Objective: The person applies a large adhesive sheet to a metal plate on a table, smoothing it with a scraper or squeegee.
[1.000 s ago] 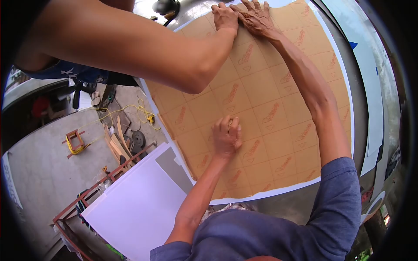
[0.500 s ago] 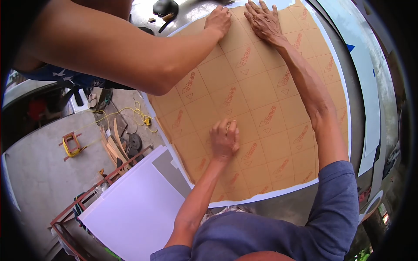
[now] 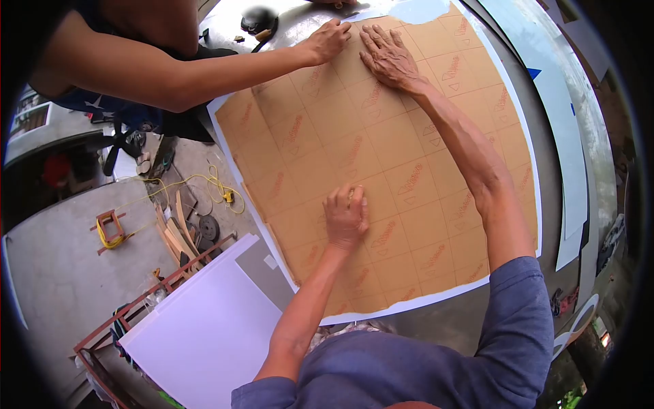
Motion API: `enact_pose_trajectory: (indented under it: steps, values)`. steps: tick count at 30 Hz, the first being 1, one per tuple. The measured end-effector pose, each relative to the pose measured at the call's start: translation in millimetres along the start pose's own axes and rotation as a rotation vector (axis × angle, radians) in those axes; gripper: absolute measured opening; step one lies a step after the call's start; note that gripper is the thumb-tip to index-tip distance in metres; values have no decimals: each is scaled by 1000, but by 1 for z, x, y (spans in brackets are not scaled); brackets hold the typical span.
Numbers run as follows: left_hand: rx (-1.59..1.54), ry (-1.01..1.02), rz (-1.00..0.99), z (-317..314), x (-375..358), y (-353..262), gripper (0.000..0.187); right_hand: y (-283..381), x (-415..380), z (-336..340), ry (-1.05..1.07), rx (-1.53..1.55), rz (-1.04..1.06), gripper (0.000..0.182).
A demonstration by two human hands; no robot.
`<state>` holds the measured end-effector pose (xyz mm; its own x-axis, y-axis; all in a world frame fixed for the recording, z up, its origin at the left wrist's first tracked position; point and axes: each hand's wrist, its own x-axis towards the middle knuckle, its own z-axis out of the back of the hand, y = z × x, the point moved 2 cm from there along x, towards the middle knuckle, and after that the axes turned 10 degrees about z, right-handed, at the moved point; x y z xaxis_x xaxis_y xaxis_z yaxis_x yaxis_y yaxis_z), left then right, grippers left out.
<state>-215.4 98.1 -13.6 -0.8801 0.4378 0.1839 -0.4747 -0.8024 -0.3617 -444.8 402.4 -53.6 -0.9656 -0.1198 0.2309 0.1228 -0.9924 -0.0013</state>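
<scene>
A large sheet with brown paper facing (image 3: pixel 354 150), printed with red lettering and a grid, lies on the work table with a white border showing round it. My left hand (image 3: pixel 346 217) rests near the middle of the sheet, fingers curled round something small and yellowish that I cannot make out. Farther up, my right hand (image 3: pixel 392 60) lies flat on the brown paper with its fingers spread. Close to its left, a co-worker's hand (image 3: pixel 330 42) is at the sheet's upper edge, fingers bent.
Part of another hand shows at the top edge. White panels (image 3: pixel 204 320) stand at the lower left beside a rusty metal frame (image 3: pixel 129 310). Wood strips (image 3: pixel 178 228) and a yellow cord (image 3: pixel 216 184) lie on the floor. Pale sheets (image 3: pixel 555 123) lie along the right side.
My right hand has slid left and slightly down over the paper, still flat. The co-worker's forearm has shifted up and left, uncovering more of the sheet's left part. My left hand has barely moved.
</scene>
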Motion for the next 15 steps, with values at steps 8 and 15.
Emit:
enact_pose_trajectory:
  steps: [8,15]
  values:
    - [-22,0,-9,-2,-1,4,38,-13,41,-32,-149,4,67,58]
    - [-13,13,-8,-4,-2,5,39,-2,22,-15,-155,135,154,54]
